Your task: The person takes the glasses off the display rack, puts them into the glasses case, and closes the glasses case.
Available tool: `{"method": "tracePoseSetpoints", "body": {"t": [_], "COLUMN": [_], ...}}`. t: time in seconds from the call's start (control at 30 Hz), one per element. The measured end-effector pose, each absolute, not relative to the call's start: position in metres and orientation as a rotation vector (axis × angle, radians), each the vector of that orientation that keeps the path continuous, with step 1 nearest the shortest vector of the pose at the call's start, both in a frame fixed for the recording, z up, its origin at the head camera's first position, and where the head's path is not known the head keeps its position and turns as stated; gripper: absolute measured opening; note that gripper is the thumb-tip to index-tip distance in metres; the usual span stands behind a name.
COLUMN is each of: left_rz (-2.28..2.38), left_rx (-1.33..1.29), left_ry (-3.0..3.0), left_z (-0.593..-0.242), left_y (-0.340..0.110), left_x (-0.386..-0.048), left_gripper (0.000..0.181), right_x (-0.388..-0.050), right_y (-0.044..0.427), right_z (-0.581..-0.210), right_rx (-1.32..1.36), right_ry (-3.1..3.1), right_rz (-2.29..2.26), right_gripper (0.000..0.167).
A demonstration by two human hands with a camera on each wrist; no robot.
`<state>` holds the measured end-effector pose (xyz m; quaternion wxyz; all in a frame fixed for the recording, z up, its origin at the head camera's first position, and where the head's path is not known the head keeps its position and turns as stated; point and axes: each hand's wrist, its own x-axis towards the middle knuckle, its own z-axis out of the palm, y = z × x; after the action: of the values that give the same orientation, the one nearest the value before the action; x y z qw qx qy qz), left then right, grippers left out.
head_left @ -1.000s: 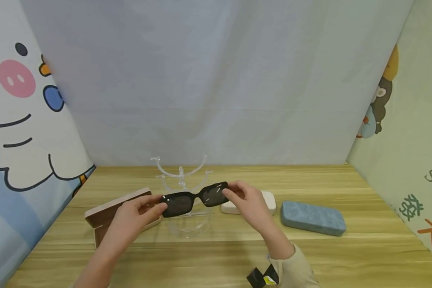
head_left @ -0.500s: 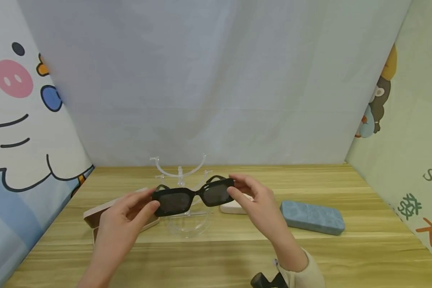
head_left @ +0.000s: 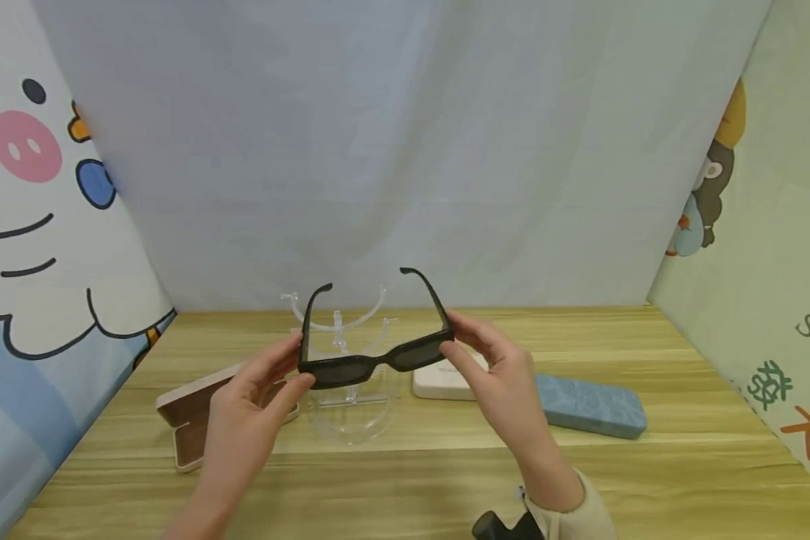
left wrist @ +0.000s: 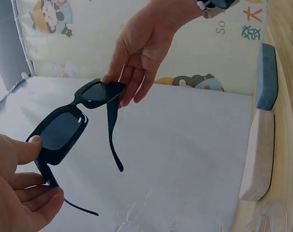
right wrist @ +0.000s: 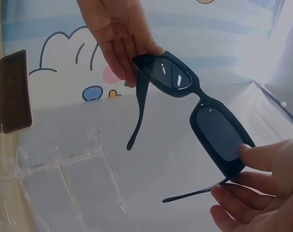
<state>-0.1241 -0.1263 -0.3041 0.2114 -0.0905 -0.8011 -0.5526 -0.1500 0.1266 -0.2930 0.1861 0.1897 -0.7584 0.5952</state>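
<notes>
Black rectangular sunglasses are held up in front of a clear plastic display stand, their temples unfolded and pointing away. My left hand pinches the left end of the frame between thumb and fingers. At the other end, my right hand grips the corner by the hinge, thumb on the lens side. Both wrist views show the sunglasses apart from the stand, with a thumb on the front at each end and fingers behind by the temples.
An open case with brown lining lies left of the stand. Right of it sit a white case, partly behind my right hand, and a closed blue case. A black object shows by the right sleeve.
The sunglasses have tipped, so their temples now stretch up and away, fully visible. They have shifted slightly right, with both hands keeping their hold.
</notes>
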Motion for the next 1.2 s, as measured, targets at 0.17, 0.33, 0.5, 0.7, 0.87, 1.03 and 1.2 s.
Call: {"method": "tracePoseSetpoints", "body": {"t": [0.17, 0.33, 0.5, 0.7, 0.87, 1.03, 1.2], "left_rz": [-1.732, -1.863, -1.921, -1.920, -1.870, -1.863, -1.886], "left_rx": [-0.326, -0.423, -0.444, -0.414, -0.383, -0.362, -0.348], "left_ry": [-2.161, -2.035, -1.966, -2.003, -2.035, -2.036, -2.042], "left_z": [-0.305, -0.301, -0.301, -0.305, -0.305, -0.303, -0.301], "left_y": [-0.120, -0.107, -0.091, -0.082, -0.085, -0.087, -0.088], "left_x": [-0.145, -0.162, -0.172, -0.176, -0.175, -0.173, -0.172], "left_gripper": [0.043, 0.042, 0.041, 0.041, 0.041, 0.040, 0.039], "right_x": [-0.157, -0.163, -0.166, -0.167, -0.169, -0.170, -0.167], "right_y": [0.132, 0.138, 0.147, 0.149, 0.145, 0.141, 0.139], "right_z": [-0.295, -0.298, -0.298, -0.299, -0.302, -0.302, -0.301], "right_rx": [0.459, 0.413, 0.369, 0.312, 0.343, 0.371, 0.444], "right_ry": [-2.115, -2.067, -2.031, -2.047, -2.033, -2.001, -1.921], "right_rz": [1.617, 1.574, 1.552, 1.495, 1.425, 1.447, 1.647], "right_gripper": [0.035, 0.034, 0.034, 0.033, 0.032, 0.030, 0.027]}}
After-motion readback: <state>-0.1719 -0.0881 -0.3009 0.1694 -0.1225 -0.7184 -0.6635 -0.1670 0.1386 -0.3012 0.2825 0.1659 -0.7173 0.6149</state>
